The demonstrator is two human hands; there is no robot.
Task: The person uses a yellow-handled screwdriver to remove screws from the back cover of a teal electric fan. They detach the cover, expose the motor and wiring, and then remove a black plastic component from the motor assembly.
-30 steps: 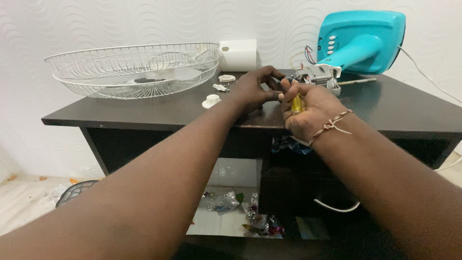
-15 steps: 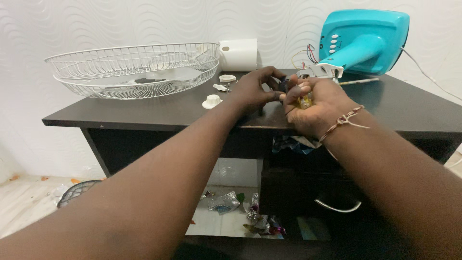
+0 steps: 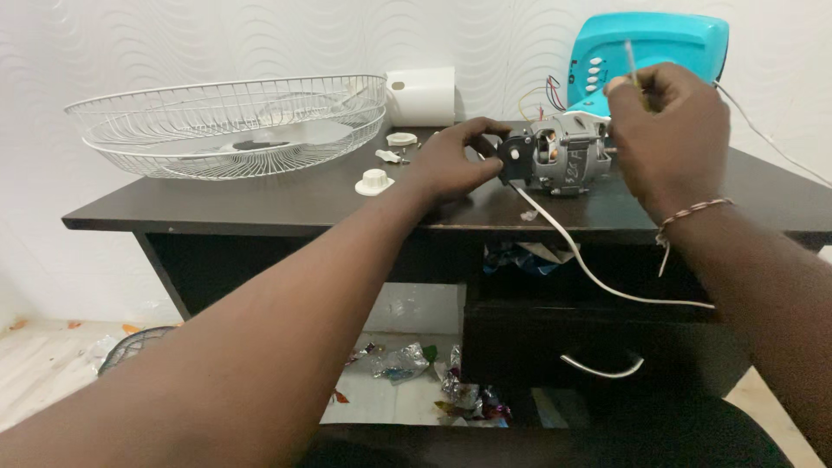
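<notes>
The left hand (image 3: 451,165) pinches the fan motor's (image 3: 559,156) left end, axis running sideways; the right hand (image 3: 667,130) (fingers clamped on a thin screwdriver (image 3: 631,65)) hovers at its right end.

Dark desk against a wavy white wall

A dark wooden desk (image 3: 260,204) stands against a white wall (image 3: 217,39) embossed with wavy lines. Its drawer (image 3: 598,355) has a curved metal handle. Crumpled foil wrappers (image 3: 407,360) litter the pale floor (image 3: 43,373) below.
</notes>
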